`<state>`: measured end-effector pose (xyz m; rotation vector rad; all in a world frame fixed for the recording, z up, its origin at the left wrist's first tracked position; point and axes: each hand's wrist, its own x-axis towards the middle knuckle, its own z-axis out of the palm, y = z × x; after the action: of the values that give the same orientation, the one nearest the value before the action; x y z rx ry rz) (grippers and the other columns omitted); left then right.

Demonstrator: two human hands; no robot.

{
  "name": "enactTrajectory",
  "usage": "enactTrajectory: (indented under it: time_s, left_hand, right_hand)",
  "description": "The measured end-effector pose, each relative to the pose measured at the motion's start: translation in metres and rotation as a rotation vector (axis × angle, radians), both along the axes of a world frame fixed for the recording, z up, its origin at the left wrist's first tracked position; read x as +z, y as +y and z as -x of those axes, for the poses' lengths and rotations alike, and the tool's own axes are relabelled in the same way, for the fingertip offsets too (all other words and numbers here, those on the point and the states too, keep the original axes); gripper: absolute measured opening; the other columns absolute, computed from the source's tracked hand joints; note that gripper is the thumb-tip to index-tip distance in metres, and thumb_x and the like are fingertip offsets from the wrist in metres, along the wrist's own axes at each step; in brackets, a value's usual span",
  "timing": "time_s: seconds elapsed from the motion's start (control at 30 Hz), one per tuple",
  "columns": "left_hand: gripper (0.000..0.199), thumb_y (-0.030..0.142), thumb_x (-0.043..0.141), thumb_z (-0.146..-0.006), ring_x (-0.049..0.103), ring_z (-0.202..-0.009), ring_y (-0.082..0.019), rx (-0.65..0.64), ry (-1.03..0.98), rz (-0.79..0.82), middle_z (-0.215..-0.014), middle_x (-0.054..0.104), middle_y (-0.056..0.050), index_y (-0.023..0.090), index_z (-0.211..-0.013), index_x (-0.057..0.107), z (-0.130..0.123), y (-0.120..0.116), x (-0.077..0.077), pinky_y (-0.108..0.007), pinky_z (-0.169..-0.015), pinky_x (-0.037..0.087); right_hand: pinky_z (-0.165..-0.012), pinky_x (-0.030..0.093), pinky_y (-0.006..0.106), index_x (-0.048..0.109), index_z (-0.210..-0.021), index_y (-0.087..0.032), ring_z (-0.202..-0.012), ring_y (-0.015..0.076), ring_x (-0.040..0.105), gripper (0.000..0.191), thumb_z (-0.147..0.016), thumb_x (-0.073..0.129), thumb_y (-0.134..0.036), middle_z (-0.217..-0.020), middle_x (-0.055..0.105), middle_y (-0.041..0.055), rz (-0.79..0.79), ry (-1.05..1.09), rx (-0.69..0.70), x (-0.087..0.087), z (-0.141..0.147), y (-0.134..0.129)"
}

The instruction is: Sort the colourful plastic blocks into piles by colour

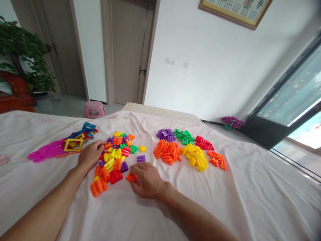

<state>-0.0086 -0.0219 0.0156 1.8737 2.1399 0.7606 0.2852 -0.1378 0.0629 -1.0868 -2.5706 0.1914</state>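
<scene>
A mixed pile of coloured plastic tube-shaped building blocks (pixel 114 155) lies on the bed in front of me. My left hand (pixel 91 154) rests against its left edge, fingers reaching onto the blocks and partly hidden. Right of the pile, my right hand (pixel 147 179) has its fingers closed around an orange block (pixel 131 177), low over the sheet. Just beyond that hand sits a purple block (pixel 140 158), and a yellow block (pixel 142 148) lies farther back. At the pile's near end are a red block (pixel 116 177) and an orange cluster (pixel 98 186).
Sorted heaps stand to the right: purple (pixel 166 135), green (pixel 184 136), red (pixel 204 143), orange (pixel 167 151), yellow (pixel 195 156) and a smaller orange group (pixel 217 160). Frame-shaped pieces (pixel 73 144) and a magenta sheet-like item (pixel 47 150) lie left. A pink stool (pixel 94 109) stands beyond the bed.
</scene>
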Motion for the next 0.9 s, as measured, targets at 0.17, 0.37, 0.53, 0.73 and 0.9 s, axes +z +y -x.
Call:
enactTrajectory:
  time_s: [0.17, 0.37, 0.53, 0.73, 0.9]
  left_hand:
    - [0.041, 0.04, 0.04, -0.093, 0.065, -0.107, -0.026, -0.007, 0.009, 0.017, -0.123, 0.071, -0.004, 0.028, -0.119, 0.07, 0.003, 0.002, -0.002, -0.033, -0.084, 0.047]
    - [0.041, 0.042, 0.043, -0.092, 0.065, -0.102, -0.025, -0.006, 0.003, 0.063, -0.122, 0.072, -0.004, 0.027, -0.121, 0.069, 0.005, 0.004, -0.002, -0.032, -0.08, 0.047]
    - [0.042, 0.045, 0.043, -0.092, 0.064, -0.104, -0.028, 0.011, 0.015, 0.099, -0.126, 0.07, -0.004, 0.029, -0.123, 0.068, 0.005, 0.004, -0.001, -0.035, -0.083, 0.047]
    - [0.043, 0.046, 0.041, -0.093, 0.064, -0.103, -0.027, 0.013, 0.017, 0.104, -0.124, 0.07, -0.004, 0.03, -0.122, 0.068, 0.009, 0.01, -0.008, -0.035, -0.085, 0.047]
    - [0.043, 0.044, 0.04, -0.093, 0.064, -0.104, -0.026, 0.001, 0.027, 0.08, -0.123, 0.071, -0.004, 0.029, -0.123, 0.067, 0.012, 0.013, -0.014, -0.034, -0.087, 0.046]
  right_hand:
    - [-0.08, 0.047, 0.03, 0.063, -0.096, -0.021, -0.09, 0.0203, 0.064, 0.01, -0.088, 0.061, -0.026, -0.096, 0.071, 0.0046, 0.067, 0.0, -0.033, 0.006, -0.004, -0.003]
    - [-0.096, 0.049, 0.034, 0.063, -0.11, -0.021, -0.108, 0.0199, 0.063, 0.042, -0.073, 0.056, -0.002, -0.114, 0.069, 0.0065, 0.028, 0.225, -0.106, 0.025, -0.048, 0.03]
    - [-0.1, 0.048, 0.04, 0.063, -0.121, -0.019, -0.112, 0.0223, 0.061, 0.052, -0.072, 0.052, -0.006, -0.119, 0.067, 0.0089, -0.249, 0.431, -0.485, 0.049, -0.148, 0.073]
    - [-0.103, 0.046, 0.038, 0.061, -0.128, -0.015, -0.115, 0.0247, 0.059, 0.06, -0.069, 0.05, -0.01, -0.126, 0.063, 0.0135, -0.418, 0.5, -1.076, 0.041, -0.276, 0.074]
    - [-0.099, 0.047, 0.036, 0.06, -0.131, -0.017, -0.115, 0.0275, 0.059, 0.064, -0.068, 0.054, -0.011, -0.123, 0.063, 0.0133, -0.339, 0.42, -1.45, 0.016, -0.336, 0.053]
